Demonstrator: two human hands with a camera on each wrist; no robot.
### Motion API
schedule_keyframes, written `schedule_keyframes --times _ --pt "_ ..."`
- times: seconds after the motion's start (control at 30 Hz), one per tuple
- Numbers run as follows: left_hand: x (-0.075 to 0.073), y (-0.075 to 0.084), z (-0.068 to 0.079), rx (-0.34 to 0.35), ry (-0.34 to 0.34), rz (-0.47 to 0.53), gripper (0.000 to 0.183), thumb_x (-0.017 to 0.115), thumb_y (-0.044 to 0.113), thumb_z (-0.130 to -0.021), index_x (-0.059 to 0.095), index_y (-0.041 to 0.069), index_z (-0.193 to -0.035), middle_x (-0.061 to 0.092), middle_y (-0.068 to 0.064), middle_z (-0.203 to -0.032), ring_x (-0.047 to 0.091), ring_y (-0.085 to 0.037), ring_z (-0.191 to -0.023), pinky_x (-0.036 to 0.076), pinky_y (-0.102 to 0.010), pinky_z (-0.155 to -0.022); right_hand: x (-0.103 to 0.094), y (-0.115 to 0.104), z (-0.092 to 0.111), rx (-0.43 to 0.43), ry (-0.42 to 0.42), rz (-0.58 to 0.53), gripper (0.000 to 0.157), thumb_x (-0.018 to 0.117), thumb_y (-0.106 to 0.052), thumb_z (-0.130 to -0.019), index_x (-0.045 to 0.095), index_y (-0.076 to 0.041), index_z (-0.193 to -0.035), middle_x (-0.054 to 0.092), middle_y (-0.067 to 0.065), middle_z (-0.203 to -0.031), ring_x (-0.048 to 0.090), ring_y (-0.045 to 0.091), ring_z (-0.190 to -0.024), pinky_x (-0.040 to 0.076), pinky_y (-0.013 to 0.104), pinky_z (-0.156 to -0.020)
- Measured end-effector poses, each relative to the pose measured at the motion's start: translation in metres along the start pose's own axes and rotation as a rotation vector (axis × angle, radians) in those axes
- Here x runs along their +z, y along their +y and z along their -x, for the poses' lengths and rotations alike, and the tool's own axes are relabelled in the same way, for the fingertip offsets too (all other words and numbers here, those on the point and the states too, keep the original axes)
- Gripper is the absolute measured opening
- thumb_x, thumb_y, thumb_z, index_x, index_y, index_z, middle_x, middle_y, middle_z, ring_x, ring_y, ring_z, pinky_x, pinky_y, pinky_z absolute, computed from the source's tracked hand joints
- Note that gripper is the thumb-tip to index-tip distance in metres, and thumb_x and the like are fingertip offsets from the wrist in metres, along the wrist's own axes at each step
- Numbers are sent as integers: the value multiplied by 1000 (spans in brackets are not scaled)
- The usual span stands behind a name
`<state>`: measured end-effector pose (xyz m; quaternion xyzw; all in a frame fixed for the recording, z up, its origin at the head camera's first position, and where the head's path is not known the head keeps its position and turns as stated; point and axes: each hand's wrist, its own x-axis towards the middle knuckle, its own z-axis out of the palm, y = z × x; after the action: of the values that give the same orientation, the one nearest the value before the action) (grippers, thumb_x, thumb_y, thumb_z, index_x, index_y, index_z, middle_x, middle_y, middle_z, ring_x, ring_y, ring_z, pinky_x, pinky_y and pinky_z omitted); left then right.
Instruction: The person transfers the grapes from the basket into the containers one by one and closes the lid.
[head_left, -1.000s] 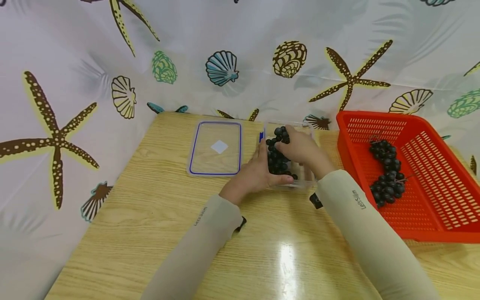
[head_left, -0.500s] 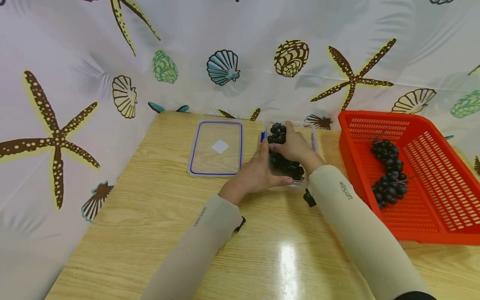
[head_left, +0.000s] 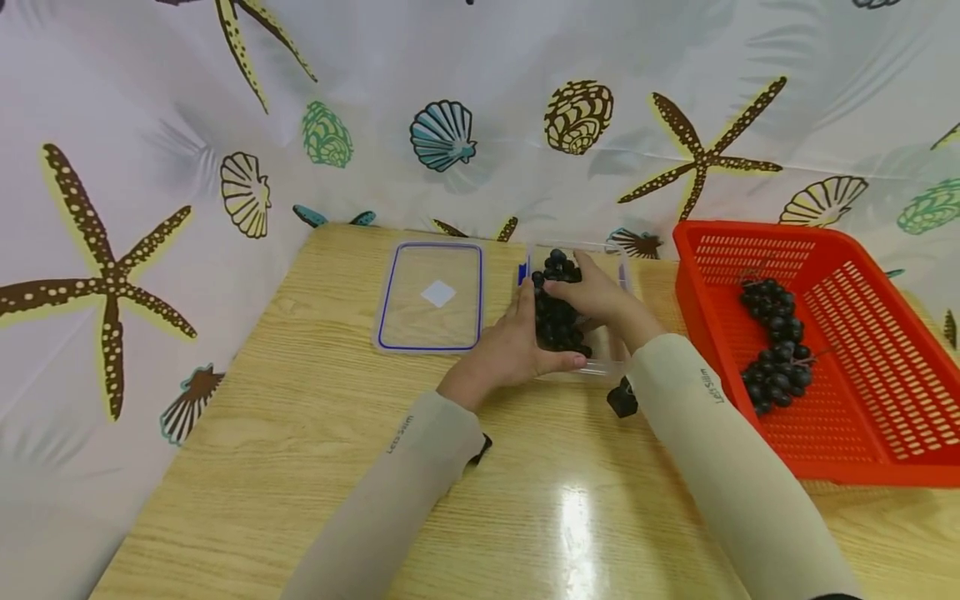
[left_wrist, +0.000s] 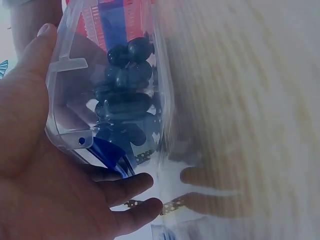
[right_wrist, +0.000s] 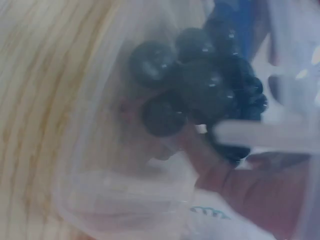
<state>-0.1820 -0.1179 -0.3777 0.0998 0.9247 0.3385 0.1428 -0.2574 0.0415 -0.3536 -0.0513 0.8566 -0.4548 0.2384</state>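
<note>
A clear plastic container (head_left: 609,367) with blue clips stands at the back of the table, a bunch of dark grapes (head_left: 558,321) inside it. My left hand (head_left: 510,346) holds the container's near left corner, thumb along the front rim and fingers on the left side. In the left wrist view, that hand (left_wrist: 55,175) lies against the wall beside a blue clip (left_wrist: 107,152). My right hand (head_left: 600,296) reaches into the container and grips the grapes at their right side. Through the cloudy wall in the right wrist view, fingers (right_wrist: 210,167) touch the grapes (right_wrist: 200,90); some fingertips are hidden.
A clear lid (head_left: 427,321) with a blue seal lies flat left of the container. On the right stands a red perforated basket (head_left: 847,450) with more dark grapes (head_left: 780,342) in it. A patterned curtain (head_left: 495,125) hangs behind the wooden table (head_left: 300,417).
My right hand shifts the grapes about inside the container; they now lie bunched toward its left side. My left hand stays at the corner. The lid and basket keep their places.
</note>
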Motion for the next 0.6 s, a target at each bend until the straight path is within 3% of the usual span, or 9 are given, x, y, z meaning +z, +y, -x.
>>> schedule_keyframes --times 0.13,0.2,0.27,0.37,0.5,0.6 --pt "0 0 -1 3 4 5 130 71 68 -83 -19 15 -160 -9 -13 -167 28 -41 -146 32 -54 -112 -3 -2 13 45 -31 94 92 54 -33 -105 -17 -13 -161 22 28 -160 67 42 -95 58 51 -79" --pt "1 -1 -2 -5 1 6 130 71 69 -83 -19 17 -160 -9 -12 -167 28 -42 -146 32 -55 -112 -2 -3 20 66 -78 140 94 55 -34 -105 -19 -13 -160 24 28 -160 68 39 -90 59 48 -76" --pt "1 -1 -2 -11 1 8 130 71 69 -82 -20 18 -160 -8 -12 -167 27 -43 -146 31 -56 -112 0 -4 24 86 -117 138 96 56 -34 -104 -21 -15 -159 18 25 -163 68 38 -96 58 47 -78" --pt "2 -1 -2 -23 0 10 130 71 69 -82 -21 20 -160 -8 -11 -168 29 -44 -145 32 -56 -111 6 -3 25 96 -119 -9 97 57 -32 -104 -20 -19 -160 21 27 -161 65 42 -107 56 49 -84" --pt "2 0 -2 -28 -2 16 132 72 69 -81 -21 17 -159 -9 -12 -167 26 -45 -145 31 -56 -112 12 -2 21 84 -105 -337 91 57 -20 -103 -12 -21 -162 24 31 -157 55 49 -122 50 56 -94" --pt "1 1 -2 -26 -3 10 133 71 70 -82 -22 15 -159 -9 -13 -167 22 -45 -147 29 -56 -113 14 -4 20 91 -94 -422 90 57 -17 -102 -9 -22 -163 24 30 -157 51 50 -126 49 57 -95"
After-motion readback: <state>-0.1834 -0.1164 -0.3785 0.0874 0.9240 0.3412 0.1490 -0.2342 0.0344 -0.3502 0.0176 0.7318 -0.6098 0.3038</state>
